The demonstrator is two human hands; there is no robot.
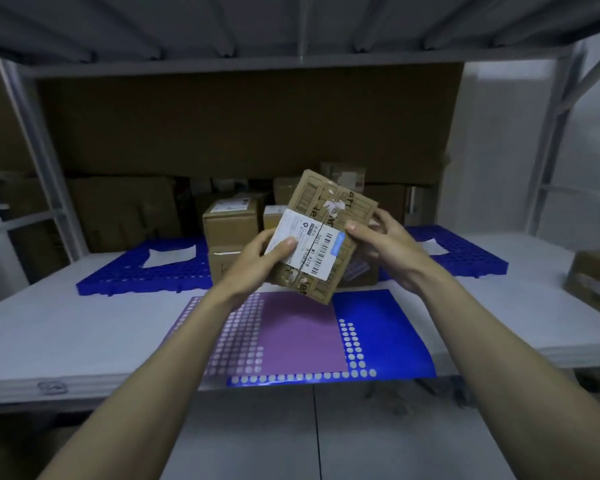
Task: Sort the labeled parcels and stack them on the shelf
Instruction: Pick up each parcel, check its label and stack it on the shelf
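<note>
I hold a small brown cardboard parcel point(329, 216) tilted in the air above the white shelf board point(84, 327). Its white barcode label point(309, 245) faces me. My left hand point(257, 261) grips the parcel's lower left side, thumb on the label. My right hand point(381, 244) grips the right edge. Behind the parcel, two brown boxes point(231, 225) are stacked on a blue plastic pallet point(136, 275).
A purple and blue dotted sheet point(302, 337) lies on the shelf board below my hands. A second blue pallet point(465, 254) sits to the right, with a paper slip. Larger cartons point(125, 209) stand at the back. A box point(596, 278) is at the right edge.
</note>
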